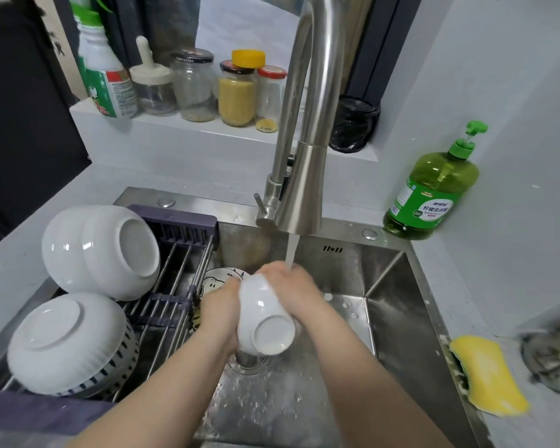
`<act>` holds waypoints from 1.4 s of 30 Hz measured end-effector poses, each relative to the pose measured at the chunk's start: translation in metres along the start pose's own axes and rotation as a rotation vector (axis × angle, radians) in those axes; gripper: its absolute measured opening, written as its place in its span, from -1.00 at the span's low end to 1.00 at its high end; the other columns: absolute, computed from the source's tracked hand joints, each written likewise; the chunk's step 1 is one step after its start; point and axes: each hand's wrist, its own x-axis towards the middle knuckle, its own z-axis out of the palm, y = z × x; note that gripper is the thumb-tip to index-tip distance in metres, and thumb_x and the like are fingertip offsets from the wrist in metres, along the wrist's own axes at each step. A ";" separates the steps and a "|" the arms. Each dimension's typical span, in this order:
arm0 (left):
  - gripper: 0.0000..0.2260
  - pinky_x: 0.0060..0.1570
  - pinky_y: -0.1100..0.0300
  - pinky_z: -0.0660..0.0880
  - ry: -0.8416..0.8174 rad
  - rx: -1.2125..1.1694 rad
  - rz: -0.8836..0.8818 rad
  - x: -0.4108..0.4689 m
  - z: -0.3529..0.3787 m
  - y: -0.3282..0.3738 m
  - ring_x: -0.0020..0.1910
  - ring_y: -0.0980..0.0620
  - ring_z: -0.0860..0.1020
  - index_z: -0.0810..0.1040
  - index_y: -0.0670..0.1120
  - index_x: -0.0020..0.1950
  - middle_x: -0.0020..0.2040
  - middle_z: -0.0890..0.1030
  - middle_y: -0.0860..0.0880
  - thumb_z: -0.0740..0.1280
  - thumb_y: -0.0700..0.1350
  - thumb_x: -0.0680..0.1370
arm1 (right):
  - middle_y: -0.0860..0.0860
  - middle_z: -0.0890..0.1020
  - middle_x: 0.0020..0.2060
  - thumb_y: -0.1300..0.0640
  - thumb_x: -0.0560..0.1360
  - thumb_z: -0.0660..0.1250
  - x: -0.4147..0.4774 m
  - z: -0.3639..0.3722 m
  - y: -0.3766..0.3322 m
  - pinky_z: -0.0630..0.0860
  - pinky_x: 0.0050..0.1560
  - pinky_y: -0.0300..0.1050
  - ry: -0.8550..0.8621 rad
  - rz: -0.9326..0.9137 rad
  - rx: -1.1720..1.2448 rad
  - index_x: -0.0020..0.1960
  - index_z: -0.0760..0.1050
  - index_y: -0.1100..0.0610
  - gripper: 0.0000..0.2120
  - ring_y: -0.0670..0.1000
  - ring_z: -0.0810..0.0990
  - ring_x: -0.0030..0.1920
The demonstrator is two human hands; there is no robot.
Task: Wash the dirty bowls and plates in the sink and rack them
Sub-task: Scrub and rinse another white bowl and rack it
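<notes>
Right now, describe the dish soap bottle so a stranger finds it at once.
Start at the steel sink and follow its back rim to the right corner. The dish soap bottle stands there against the wall, the only green pump bottle.

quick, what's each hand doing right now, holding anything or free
Left hand: grips the white bowl by its side.
Right hand: holds the same bowl near its rim, under the running water.
</notes>
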 end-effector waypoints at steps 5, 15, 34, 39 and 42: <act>-0.82 -0.27 0.15 0.35 0.012 -0.241 -0.105 0.008 -0.006 -0.004 -0.18 -0.07 0.43 0.40 -0.13 -0.31 -0.26 0.46 -0.13 0.19 -0.26 0.50 | 0.13 0.53 0.04 0.07 0.63 -0.01 -0.010 0.011 0.003 0.26 -0.10 -0.20 0.283 0.131 0.216 0.17 0.49 0.12 -0.67 0.11 0.48 0.08; -0.79 -0.43 0.21 0.44 -0.203 -0.282 -0.197 0.010 -0.003 0.003 -0.56 -0.01 0.46 0.42 -0.14 -0.30 -0.45 0.46 -0.07 0.19 -0.30 0.53 | 0.08 0.63 -0.03 -0.15 0.52 0.21 -0.011 -0.010 0.019 0.47 0.01 -0.07 -0.065 0.276 0.591 0.13 0.55 0.15 -0.59 0.07 0.58 -0.03; -0.43 -0.11 -0.03 0.57 -0.479 -0.017 0.002 0.002 0.014 -0.041 0.08 -0.16 0.54 0.36 0.01 0.33 0.24 0.51 -0.16 0.42 -0.04 0.34 | 0.13 0.54 -0.26 -0.08 0.50 0.29 -0.004 0.005 0.047 0.50 -0.06 0.06 0.399 0.584 1.027 -0.04 0.45 0.25 -0.65 0.17 0.53 -0.16; -0.80 -0.39 0.18 0.44 -0.301 -0.048 -0.002 0.005 0.016 -0.038 -0.03 -0.19 0.52 0.45 -0.03 0.19 0.18 0.54 -0.21 0.22 -0.09 0.58 | 0.10 0.54 -0.29 -0.10 0.48 0.30 0.001 0.022 0.054 0.50 -0.16 -0.02 0.385 0.627 1.035 -0.12 0.46 0.20 -0.66 0.15 0.55 -0.22; -0.75 -0.35 0.18 0.47 -0.420 0.023 0.016 0.002 0.012 -0.038 0.02 -0.17 0.52 0.40 0.04 0.26 0.18 0.53 -0.16 0.20 -0.14 0.59 | 0.13 0.53 -0.20 -0.07 0.49 0.31 -0.002 0.015 0.054 0.47 -0.12 -0.01 0.450 0.647 1.021 -0.18 0.42 0.23 -0.65 0.16 0.52 -0.19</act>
